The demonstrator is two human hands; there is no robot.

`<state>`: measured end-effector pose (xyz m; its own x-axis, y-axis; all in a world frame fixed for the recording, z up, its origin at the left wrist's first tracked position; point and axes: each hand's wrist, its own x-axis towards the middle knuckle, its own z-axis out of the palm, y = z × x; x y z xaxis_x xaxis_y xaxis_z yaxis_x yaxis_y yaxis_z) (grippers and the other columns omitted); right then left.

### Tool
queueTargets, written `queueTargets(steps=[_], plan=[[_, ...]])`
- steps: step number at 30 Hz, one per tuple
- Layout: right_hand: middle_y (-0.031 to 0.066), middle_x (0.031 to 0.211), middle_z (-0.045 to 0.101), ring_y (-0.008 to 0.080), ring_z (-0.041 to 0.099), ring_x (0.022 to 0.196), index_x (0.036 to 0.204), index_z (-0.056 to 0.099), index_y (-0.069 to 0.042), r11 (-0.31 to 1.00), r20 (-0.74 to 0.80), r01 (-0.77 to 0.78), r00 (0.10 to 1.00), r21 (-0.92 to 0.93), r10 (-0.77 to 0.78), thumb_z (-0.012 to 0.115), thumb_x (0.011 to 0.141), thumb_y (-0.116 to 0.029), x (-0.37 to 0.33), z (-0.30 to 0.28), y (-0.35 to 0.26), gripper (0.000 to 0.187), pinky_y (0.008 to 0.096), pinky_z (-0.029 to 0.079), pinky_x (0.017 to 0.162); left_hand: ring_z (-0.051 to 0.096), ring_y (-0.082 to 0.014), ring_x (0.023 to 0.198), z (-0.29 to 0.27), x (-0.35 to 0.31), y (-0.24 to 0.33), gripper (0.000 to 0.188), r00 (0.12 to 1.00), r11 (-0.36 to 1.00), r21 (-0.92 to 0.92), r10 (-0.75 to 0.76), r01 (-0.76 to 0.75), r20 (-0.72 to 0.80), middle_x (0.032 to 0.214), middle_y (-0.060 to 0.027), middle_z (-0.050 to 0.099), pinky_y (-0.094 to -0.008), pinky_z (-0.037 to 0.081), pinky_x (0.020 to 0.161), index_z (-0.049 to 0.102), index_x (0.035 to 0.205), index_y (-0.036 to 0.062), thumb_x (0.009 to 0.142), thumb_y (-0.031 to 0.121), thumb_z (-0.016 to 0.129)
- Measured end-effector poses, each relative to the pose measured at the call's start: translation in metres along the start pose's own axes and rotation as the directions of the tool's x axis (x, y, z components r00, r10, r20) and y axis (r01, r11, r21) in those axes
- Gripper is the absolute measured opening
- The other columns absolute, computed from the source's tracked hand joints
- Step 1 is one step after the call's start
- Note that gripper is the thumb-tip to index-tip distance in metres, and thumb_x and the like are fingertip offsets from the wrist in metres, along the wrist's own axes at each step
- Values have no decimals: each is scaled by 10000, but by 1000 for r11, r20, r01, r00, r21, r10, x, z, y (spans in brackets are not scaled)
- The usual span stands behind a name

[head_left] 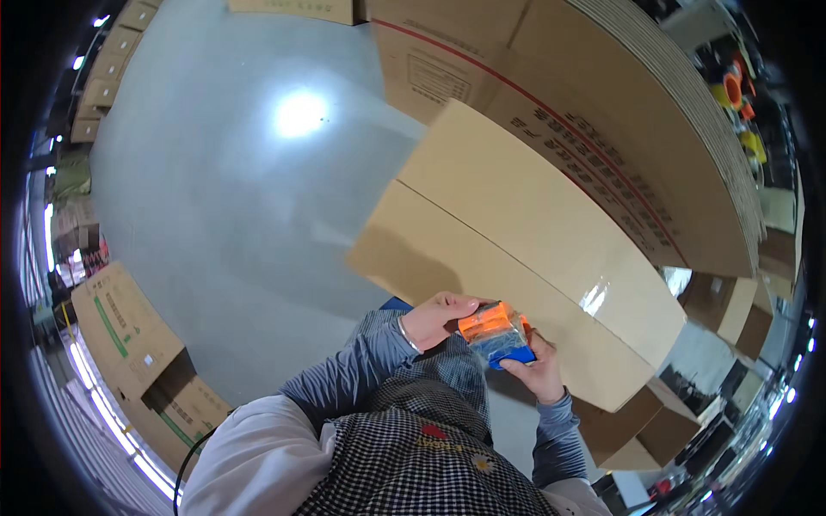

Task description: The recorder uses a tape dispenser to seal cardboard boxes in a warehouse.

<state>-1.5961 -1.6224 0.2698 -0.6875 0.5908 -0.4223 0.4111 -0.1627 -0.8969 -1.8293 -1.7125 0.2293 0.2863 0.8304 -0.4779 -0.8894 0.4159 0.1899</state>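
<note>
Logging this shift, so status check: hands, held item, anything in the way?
Left hand and right hand both gripping orange-and-blue tool, apparently a tape dispenser. Brown carton just beyond hands. Nothing visible blocking them.

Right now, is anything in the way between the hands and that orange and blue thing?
No, nothing visible is: the left hand and the right hand both hold the orange and blue tool, near the big cardboard box.
</note>
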Motion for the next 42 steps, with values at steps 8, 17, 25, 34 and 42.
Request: queueTargets(steps=[8, 17, 25, 34, 42], plan=[[114, 769, 631, 225, 618, 703, 975, 653, 16, 971, 119, 88, 991, -221, -62, 847, 669, -211, 109, 12, -35, 428, 319, 509, 689, 641, -228, 1026, -12, 11, 81, 305, 969, 975, -177, 94, -136, -228, 1152, -136, 645, -360, 512, 919, 595, 1133, -74, 971, 181, 553], [149, 744, 687, 239, 687, 659, 941, 712, -18, 884, 87, -146, 975, -444, 205, 790, 741, -360, 198, -2, -20, 404, 341, 541, 627, 628, -210, 1046, -200, 52, 200, 255, 369, 657, 715, 743, -241, -558, 1219, -140, 636, -331, 512, 827, 696, 1056, 16, 919, 216, 615], [137, 764, 689, 279, 680, 696, 940, 728, -64, 868, 66, -134, 980, -478, 188, 747, 757, -448, 210, -17, 18, 426, 374, 533, 670, 457, -301, 1310, -172, 102, 187, 710, 343, -267, 590, 939, 762, -18, 1414, -266, 437, -361, 408, 1040, 489, 1371, 24, 842, 469, 650], [147, 852, 707, 285, 703, 755, 1161, 665, -70, 842, 145, -48, 978, -537, 148, 710, 800, -464, 123, -101, -10, 536, 362, 557, 722, 645, -390, 986, -139, 112, 169, 740, 379, 175, 789, 803, 588, -460, 980, -218, 693, -460, 491, 878, 618, 1237, 21, 910, 650, 408], [157, 850, 713, 282, 699, 771, 1046, 718, -60, 529, -114, -431, 841, -731, 528, 752, 739, -436, -30, -272, 104, 487, 357, 552, 751, 627, -390, 1023, -118, 136, 174, 685, 397, 89, 738, 796, 669, -456, 1029, -205, 685, -471, 481, 890, 611, 1244, 39, 951, 607, 363]])
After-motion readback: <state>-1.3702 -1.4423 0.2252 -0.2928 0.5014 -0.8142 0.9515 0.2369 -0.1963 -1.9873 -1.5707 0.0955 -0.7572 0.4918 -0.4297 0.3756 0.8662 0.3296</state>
